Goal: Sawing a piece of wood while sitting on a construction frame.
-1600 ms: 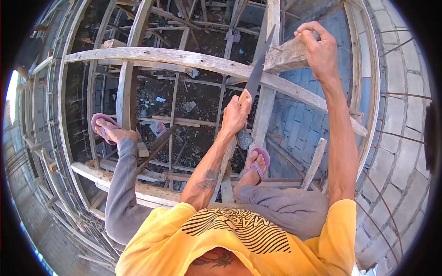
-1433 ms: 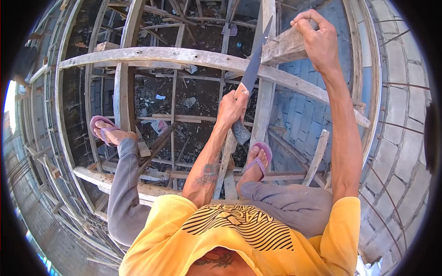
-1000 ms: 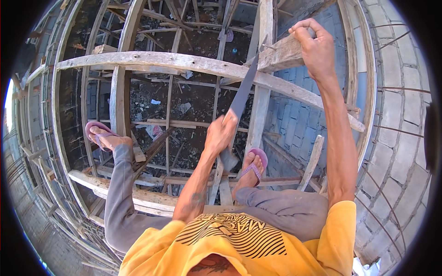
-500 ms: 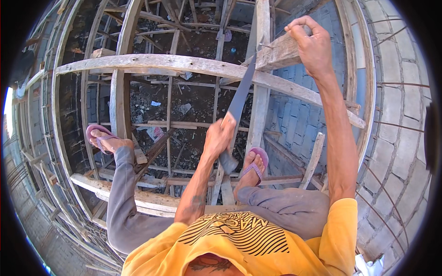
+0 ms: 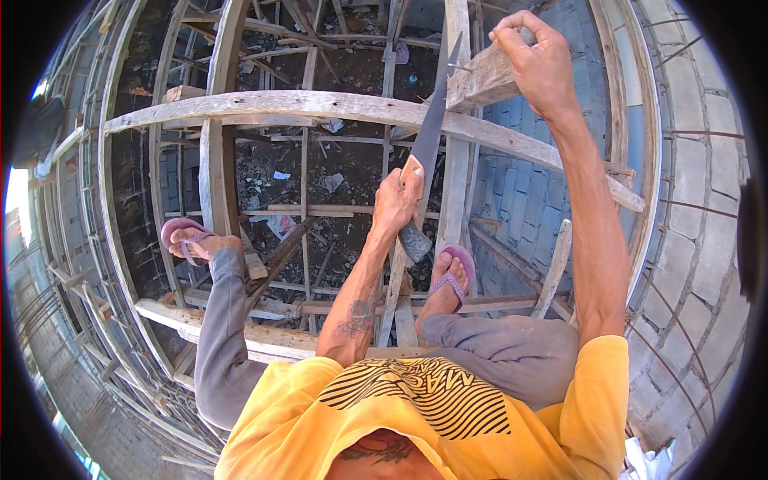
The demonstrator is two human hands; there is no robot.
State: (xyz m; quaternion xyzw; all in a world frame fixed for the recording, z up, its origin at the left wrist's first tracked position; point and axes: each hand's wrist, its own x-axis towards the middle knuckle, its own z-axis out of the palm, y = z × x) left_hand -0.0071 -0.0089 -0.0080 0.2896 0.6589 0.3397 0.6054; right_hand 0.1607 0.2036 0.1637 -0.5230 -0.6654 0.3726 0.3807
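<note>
My left hand [image 5: 398,200] is closed round the handle of a handsaw [image 5: 432,128], whose long dark blade points away from me, beside the end of a weathered timber block [image 5: 480,84] with nails sticking out. My right hand [image 5: 540,68] grips the upper end of that block, thumb and fingers curled over it. The block lies at the junction of a pale crossbeam [image 5: 296,104] and an upright-running timber [image 5: 454,192] below it. The saw's teeth are too small to make out against the wood.
My sandalled feet [image 5: 190,240] [image 5: 450,280] are braced among timber framing, with a lower beam [image 5: 168,316] near my legs. Debris-strewn dark ground [image 5: 264,172] shows far below. A block wall [image 5: 692,224] with protruding rusty rods stands on the right; more framing and rods line the left.
My left hand and the saw went back toward my body and have since moved forward again, up along the block. My right hand stays on the block, shifting slightly in view.
</note>
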